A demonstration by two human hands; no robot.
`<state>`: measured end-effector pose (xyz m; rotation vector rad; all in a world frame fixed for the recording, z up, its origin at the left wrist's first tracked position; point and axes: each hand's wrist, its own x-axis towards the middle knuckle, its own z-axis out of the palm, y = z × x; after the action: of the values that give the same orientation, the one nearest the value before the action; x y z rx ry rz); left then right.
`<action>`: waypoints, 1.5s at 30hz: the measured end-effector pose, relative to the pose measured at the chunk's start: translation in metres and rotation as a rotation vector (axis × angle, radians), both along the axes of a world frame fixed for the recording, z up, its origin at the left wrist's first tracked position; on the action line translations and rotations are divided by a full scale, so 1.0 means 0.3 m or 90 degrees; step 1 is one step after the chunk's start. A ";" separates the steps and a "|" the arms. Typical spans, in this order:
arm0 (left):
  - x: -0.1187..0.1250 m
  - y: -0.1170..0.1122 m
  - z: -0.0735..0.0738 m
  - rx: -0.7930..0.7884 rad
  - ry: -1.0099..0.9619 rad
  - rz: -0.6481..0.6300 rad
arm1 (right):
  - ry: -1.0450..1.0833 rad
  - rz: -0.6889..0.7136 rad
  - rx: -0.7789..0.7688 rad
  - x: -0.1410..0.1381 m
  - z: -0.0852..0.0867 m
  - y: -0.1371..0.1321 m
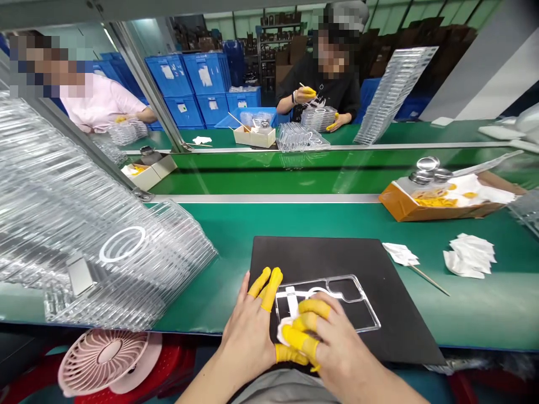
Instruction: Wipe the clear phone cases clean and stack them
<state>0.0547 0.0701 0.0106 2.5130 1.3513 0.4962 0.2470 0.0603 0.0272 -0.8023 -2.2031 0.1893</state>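
Right hand (337, 342), fingers in yellow rubber finger cots (269, 289), clasps a crumpled white cloth (285, 331) against a thin clear plastic phone case (357, 306), flat on a black mat (400, 314). Left hand (248, 331) lies open, just beside it at 9 o'clock. Case: judged light, stiff, slippery; hold by rim. Stacked clear plastic cases (126, 264) at 10 o'clock.

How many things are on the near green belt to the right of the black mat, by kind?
Cardboard box: 1
Small white wipe: 1
Heap of white wipes: 1
Wooden stick: 1
Stack of clear plastic cases, cut off by the frame edge: 1
Total: 5
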 end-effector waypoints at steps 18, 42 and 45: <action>0.030 0.078 0.047 0.021 -0.034 -0.043 | 0.022 -0.426 0.030 0.394 -0.155 0.045; -0.032 -0.246 -0.065 0.039 -0.273 -0.016 | 0.107 -0.248 -0.005 0.140 0.015 -0.059; -0.024 -0.226 -0.067 0.042 -0.265 0.010 | -0.019 -0.266 0.108 0.064 -0.001 -0.131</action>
<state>0.0476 0.0023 -0.0096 2.2746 1.2073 1.0142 0.2660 0.0211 0.0269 -1.1479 -1.9932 -0.2143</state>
